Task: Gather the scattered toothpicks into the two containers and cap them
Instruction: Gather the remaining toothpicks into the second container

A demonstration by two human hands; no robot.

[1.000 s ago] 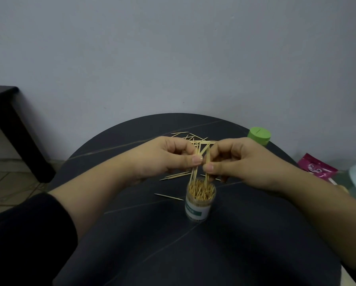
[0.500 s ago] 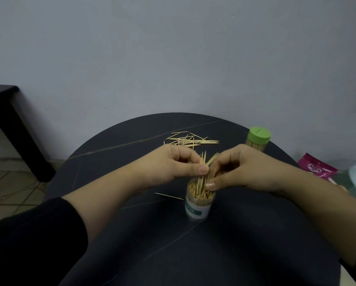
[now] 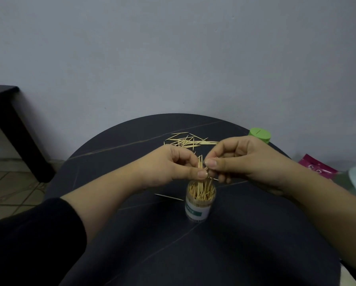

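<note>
head view: both hands meet just above the open container (image 3: pixel 200 201). the left hand (image 3: pixel 169 168) pinches a small bundle of toothpicks (image 3: pixel 200 164) between thumb and forefinger. the right hand (image 3: pixel 245 162) pinches the same bundle from the other side, its other fingers curled underneath. the bundle stands nearly upright, long axis vertical, its upper tips poking above the thumbs and its lower ends dipping toward the container's mouth. whether they touch the sticks inside i cannot tell.

the container sits directly beneath the fingertips: a clear upright cylinder, uncapped, with a white and green label, packed with pale toothpicks standing on end.

beyond the left hand's knuckles a loose pile (image 3: pixel 188 141) lies flat and criss-crossed, most sticks running left to right. a single toothpick (image 3: pixel 169 197) lies flat under the left hand, pointing toward the container's left side.

behind the right hand, partly hidden by its knuckles, stands the capped container (image 3: pixel 260 135) with its green lid, close to the far right edge of the round dark surface (image 3: pixel 235 254). the widest stretch of surface lies on the near side of the open container, between the forearms. the far edge curves just past the pile, near the wall.

right of the right forearm, off the edge, a pink packet (image 3: pixel 317 170) shows.
</note>
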